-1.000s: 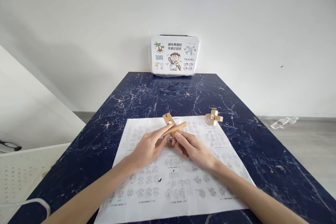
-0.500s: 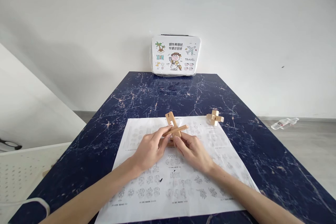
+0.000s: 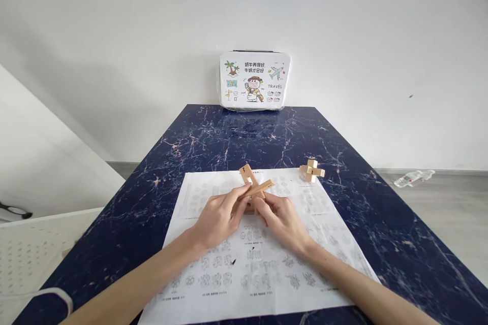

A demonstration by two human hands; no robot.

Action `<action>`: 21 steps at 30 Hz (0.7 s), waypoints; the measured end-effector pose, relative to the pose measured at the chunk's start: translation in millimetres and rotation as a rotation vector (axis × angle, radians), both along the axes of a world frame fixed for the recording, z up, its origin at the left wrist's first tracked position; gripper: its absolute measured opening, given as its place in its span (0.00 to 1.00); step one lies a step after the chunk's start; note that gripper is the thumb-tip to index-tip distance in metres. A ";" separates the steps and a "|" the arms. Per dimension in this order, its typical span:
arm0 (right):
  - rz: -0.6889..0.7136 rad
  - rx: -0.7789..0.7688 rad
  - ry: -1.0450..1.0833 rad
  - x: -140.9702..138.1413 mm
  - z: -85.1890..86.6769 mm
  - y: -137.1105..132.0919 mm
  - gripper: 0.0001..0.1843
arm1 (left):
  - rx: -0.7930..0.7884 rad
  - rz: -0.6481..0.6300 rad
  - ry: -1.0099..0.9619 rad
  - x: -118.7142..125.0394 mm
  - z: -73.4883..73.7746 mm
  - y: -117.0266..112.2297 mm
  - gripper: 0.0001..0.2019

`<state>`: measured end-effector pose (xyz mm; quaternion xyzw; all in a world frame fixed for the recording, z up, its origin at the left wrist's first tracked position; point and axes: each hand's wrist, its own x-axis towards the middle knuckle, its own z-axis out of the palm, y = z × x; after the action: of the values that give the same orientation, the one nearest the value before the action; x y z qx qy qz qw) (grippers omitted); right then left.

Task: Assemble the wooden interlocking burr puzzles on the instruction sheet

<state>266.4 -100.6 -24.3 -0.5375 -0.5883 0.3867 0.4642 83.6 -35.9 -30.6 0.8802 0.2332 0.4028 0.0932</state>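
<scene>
Over the printed instruction sheet (image 3: pixel 221 294), both hands grip wooden puzzle pieces. A notched piece (image 3: pixel 246 172) with a dark mark at its top end leans away from me. Crossing it at a slant is a second wooden bar (image 3: pixel 263 188), pinched by the thumb and fingers of my left hand (image 3: pixel 219 213). My right hand (image 3: pixel 280 216) closes on the lower end of the notched piece, its fingertips partly hiding the joint. More wood shows low between the hands, mostly covered. At the sheet's upper right corner stands an assembled wooden cross-shaped puzzle (image 3: pixel 312 170).
A white cartoon-printed case (image 3: pixel 255 81) in clear wrap stands at the far edge of the dark blue marbled table (image 3: pixel 259 142). A white perforated surface (image 3: pixel 34 254) with a white cable (image 3: pixel 57 290) is at left. Clear plastic (image 3: pixel 414 178) lies on the floor at right.
The slanting bar has turned slightly in my left hand, and its right end shows more of its face. The marked top of the notched piece has tipped a little left.
</scene>
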 end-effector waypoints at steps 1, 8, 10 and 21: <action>-0.003 -0.002 0.007 0.4 0.4 -0.2 0.23 | 0.022 -0.003 -0.003 -0.1 0.0 1.1 0.13; -0.083 0.046 -0.034 1.5 1.4 0.8 0.28 | 0.085 -0.044 -0.031 0.1 -0.7 4.4 0.16; -0.059 0.074 -0.054 2.3 0.0 1.2 0.27 | 0.074 -0.047 -0.036 0.2 0.1 4.0 0.16; -0.141 0.064 -0.069 0.6 -4.8 4.7 0.20 | 0.008 0.019 0.001 2.9 -1.9 -0.8 0.13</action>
<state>266.9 -95.9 -29.2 -0.5753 -0.5768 0.3154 0.4866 86.5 -36.7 -32.4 0.8786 0.2400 0.4040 0.0856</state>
